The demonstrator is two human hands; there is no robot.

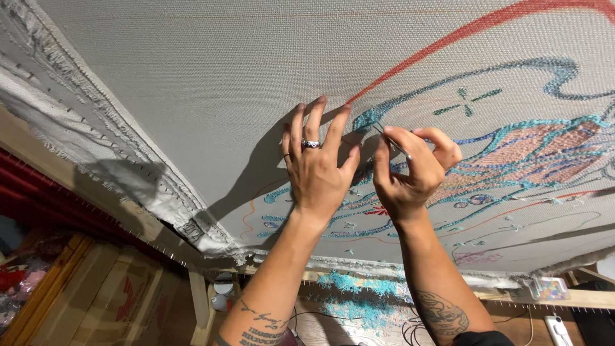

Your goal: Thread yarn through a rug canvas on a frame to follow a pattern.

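- The wooden frame (61,170) at the left edge is partly covered by the folded, stapled cloth border.
- The left hand (315,170) lies spread flat against the stretched canvas (211,70); its palm is hidden.
- The right hand (410,170) pinches a thin metal tool (392,142), mostly hidden by the fingers, at the blue tufted yarn line (384,110).
- The tufted design (532,154) is cut off at the right.

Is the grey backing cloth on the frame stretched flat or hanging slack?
Stretched flat. The cloth shows no folds or sag across its surface, and its frayed edge is fastened along the wooden frame.
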